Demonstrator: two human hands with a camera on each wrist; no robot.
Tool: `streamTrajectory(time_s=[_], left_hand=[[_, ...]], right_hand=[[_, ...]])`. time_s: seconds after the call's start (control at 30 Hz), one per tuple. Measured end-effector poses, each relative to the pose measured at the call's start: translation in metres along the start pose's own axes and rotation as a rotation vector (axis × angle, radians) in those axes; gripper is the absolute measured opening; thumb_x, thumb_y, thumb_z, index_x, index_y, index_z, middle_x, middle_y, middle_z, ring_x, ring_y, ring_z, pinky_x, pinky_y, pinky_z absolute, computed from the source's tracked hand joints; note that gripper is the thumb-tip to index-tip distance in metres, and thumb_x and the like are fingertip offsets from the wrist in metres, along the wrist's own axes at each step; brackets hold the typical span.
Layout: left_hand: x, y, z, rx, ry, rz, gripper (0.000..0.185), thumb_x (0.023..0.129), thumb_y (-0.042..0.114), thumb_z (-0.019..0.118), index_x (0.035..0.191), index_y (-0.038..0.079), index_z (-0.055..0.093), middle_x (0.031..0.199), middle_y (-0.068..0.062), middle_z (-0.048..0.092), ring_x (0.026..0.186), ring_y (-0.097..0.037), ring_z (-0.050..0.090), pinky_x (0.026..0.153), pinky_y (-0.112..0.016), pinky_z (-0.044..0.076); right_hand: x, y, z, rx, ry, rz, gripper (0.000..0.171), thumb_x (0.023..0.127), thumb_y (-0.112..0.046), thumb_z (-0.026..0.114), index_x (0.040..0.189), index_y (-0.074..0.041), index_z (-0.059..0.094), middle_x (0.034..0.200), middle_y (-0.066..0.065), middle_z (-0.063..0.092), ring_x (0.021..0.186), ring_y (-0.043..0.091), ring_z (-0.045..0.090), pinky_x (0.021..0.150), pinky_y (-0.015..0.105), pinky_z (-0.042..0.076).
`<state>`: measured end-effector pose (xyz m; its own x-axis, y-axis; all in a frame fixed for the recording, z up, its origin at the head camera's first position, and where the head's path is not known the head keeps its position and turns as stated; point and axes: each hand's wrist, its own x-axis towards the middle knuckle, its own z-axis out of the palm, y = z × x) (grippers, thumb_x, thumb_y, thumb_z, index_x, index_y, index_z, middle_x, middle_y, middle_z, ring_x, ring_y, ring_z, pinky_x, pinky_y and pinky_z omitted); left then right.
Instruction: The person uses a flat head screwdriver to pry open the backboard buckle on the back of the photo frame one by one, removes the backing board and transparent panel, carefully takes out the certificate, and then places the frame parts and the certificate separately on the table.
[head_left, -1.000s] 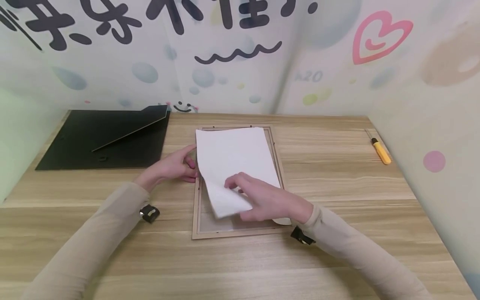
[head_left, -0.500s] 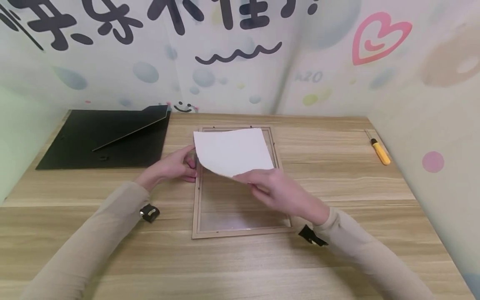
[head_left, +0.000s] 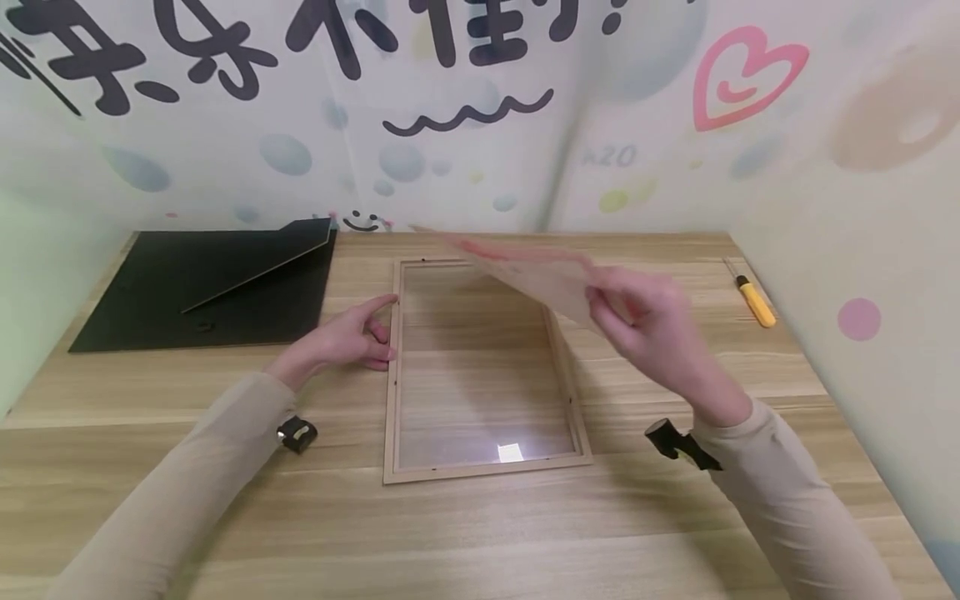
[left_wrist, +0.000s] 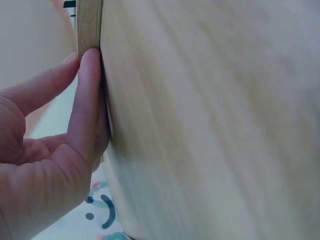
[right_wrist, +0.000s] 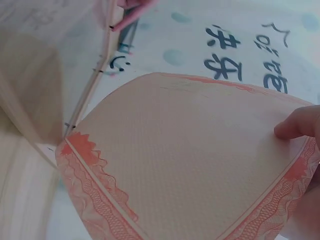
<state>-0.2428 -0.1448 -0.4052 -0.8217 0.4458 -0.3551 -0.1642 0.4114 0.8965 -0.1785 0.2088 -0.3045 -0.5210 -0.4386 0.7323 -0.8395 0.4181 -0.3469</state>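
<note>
Right hand (head_left: 645,321) is up off the bench now, fingers (right_wrist: 295,122) pinching one edge of the sheet (head_left: 536,275), which hangs tilted in the air above the far right corner of the frame (head_left: 390,392). A second ago that sheet lay flat inside the frame with its white back up and the hand was peeling a near corner; half a second ago it was half lifted; now it is clear of the frame and turned, showing a peach face with an orange-red patterned border. The right wrist view has that printed face filling the picture, bowed, one fingertip pressed on it.

Left hand (head_left: 341,337) has not shifted: fingers (left_wrist: 87,105) nearly straight, flat against the outer left edge of the frame, holding nothing.

With the sheet gone, the frame's pane is bare and the bench (head_left: 675,517) grain shows through it, plus a small bright glare near its close edge. The frame lies flat, long side running away from the person.

Left of the left hand, well apart, a black backing board (head_left: 202,287) lies flat with its stand flap raised. Right of the right hand, near the bench's far right edge by the wall, a yellow-handled tool (head_left: 753,302). Bare wood lies between the right hand and that tool, and along the whole near side of the bench.
</note>
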Motion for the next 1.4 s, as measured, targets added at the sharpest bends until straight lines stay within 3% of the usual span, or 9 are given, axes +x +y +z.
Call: streamTrajectory(time_s=[0.13,0.27,0.5,0.7,0.87,0.93,1.13,1.23,1.4], left_hand=[[0.0,-0.001,0.0,0.003,-0.008,0.003,0.089,0.085,-0.017,0.061,0.154,0.002,0.009,0.1,-0.022,0.041,0.077,-0.02,0.062,0.074,-0.036,0.057],[0.0,-0.001,0.0,0.002,-0.01,0.001,0.088,0.085,-0.017,0.061,0.154,0.002,0.009,0.101,-0.022,0.041,0.077,-0.02,0.061,0.075,-0.035,0.057],[0.0,-0.001,0.001,0.016,-0.01,0.003,0.088,0.085,-0.016,0.062,0.153,0.001,0.009,0.101,-0.021,0.041,0.077,-0.019,0.061,0.075,-0.035,0.057],[0.0,-0.001,0.001,0.01,-0.01,0.0,0.089,0.085,-0.016,0.062,0.154,0.002,0.009,0.1,-0.021,0.041,0.078,-0.02,0.061,0.075,-0.034,0.057],[0.0,-0.002,0.001,0.013,-0.009,0.001,0.089,0.085,-0.016,0.062,0.154,0.003,0.009,0.101,-0.021,0.041,0.078,-0.02,0.061,0.075,-0.034,0.057],[0.0,-0.003,0.001,0.013,-0.008,0.001,0.089,0.085,-0.016,0.062,0.154,0.003,0.009,0.101,-0.021,0.04,0.078,-0.02,0.061,0.075,-0.034,0.057],[0.0,-0.004,0.0,0.01,-0.005,0.001,0.089,0.085,-0.016,0.063,0.154,0.003,0.01,0.101,-0.021,0.04,0.078,-0.02,0.061,0.075,-0.034,0.057],[0.001,-0.004,0.0,0.011,-0.004,0.001,0.089,0.085,-0.015,0.063,0.154,0.004,0.01,0.101,-0.021,0.041,0.079,-0.02,0.061,0.075,-0.034,0.057],[0.001,-0.004,0.0,0.01,-0.002,0.002,0.09,0.084,-0.016,0.063,0.154,0.004,0.01,0.101,-0.021,0.04,0.079,-0.021,0.061,0.075,-0.034,0.057]], right_hand=[[0.0,0.003,-0.016,-0.007,0.165,0.115,0.007,0.077,0.015,0.06,0.072,0.011,0.06,0.052,0.001,0.042,0.047,0.003,0.026,0.043,0.016,0.021],[0.001,0.009,-0.031,-0.016,0.266,0.312,0.037,0.082,0.01,0.063,0.056,0.004,0.038,0.05,-0.004,0.032,0.048,0.002,0.034,0.043,0.015,0.024],[-0.005,0.029,-0.057,0.033,0.407,0.637,0.025,0.086,0.001,0.064,0.065,0.007,0.051,0.058,-0.005,0.057,0.058,0.004,0.057,0.051,0.014,0.045],[-0.022,0.058,-0.087,0.158,0.644,0.817,0.033,0.08,0.005,0.063,0.056,0.001,0.042,0.054,-0.001,0.051,0.056,0.008,0.053,0.047,0.012,0.042],[-0.047,0.076,-0.11,0.324,0.79,1.083,0.008,0.083,0.002,0.064,0.087,-0.005,0.062,0.083,-0.002,0.06,0.077,0.008,0.056,0.056,0.012,0.045],[-0.058,0.081,-0.115,0.45,0.838,1.173,0.031,0.087,0.001,0.063,0.114,-0.014,0.059,0.114,-0.004,0.058,0.099,0.011,0.056,0.064,0.017,0.051],[-0.089,0.098,-0.117,0.643,1.047,1.163,0.063,0.088,0.019,0.047,0.13,-0.023,0.027,0.142,-0.011,0.02,0.118,0.014,0.043,0.076,0.023,0.051],[-0.102,0.104,-0.115,0.573,1.105,1.106,0.064,0.082,0.026,0.034,0.124,-0.02,0.021,0.141,-0.008,0.016,0.117,0.015,0.04,0.073,0.021,0.048],[-0.119,0.108,-0.114,0.326,1.012,1.269,0.043,0.081,0.02,0.035,0.108,-0.013,0.039,0.132,-0.004,0.029,0.122,0.012,0.033,0.073,0.016,0.045]])
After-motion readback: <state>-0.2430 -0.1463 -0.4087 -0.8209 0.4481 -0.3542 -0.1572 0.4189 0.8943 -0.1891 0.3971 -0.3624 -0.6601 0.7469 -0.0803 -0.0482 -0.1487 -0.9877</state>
